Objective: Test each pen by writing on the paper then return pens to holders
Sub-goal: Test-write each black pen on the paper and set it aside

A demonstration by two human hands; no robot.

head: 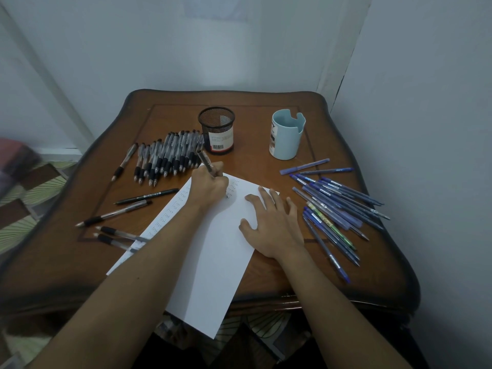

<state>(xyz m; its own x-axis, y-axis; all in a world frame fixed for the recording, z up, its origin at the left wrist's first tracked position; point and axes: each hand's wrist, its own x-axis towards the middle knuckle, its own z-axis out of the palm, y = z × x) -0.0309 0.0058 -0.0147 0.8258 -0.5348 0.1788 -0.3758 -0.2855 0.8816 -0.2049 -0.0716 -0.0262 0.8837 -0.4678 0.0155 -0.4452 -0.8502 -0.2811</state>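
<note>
The word "test" is written again and again down the sheet of paper [213,249], in a column along its left edge and a shorter column near its top; the strokes are small and thin. The black mesh holder [217,121] carries a white label [221,139] with a red band and a barcode, its small print too fine to read. The pale blue cup [288,145] has a label [274,137] on its side, and only a letter like "Y" shows at the top. A black pen [149,196] lying left of the paper bears white print that cannot be read.

The left hand [209,186] pinches a clear pen [204,158] with curled fingers, its tip down on the upper part of the paper. The right hand [271,225] lies flat on the paper's right edge, fingers spread.

The paper lies at an angle on the brown wooden table [266,102], its near corner hanging over the front edge. A row of black-grip pens [167,155] lies just left of the mesh holder, a few more [114,214] lie near the paper's left side, and a heap of blue pens [338,206] lies to the right.
</note>
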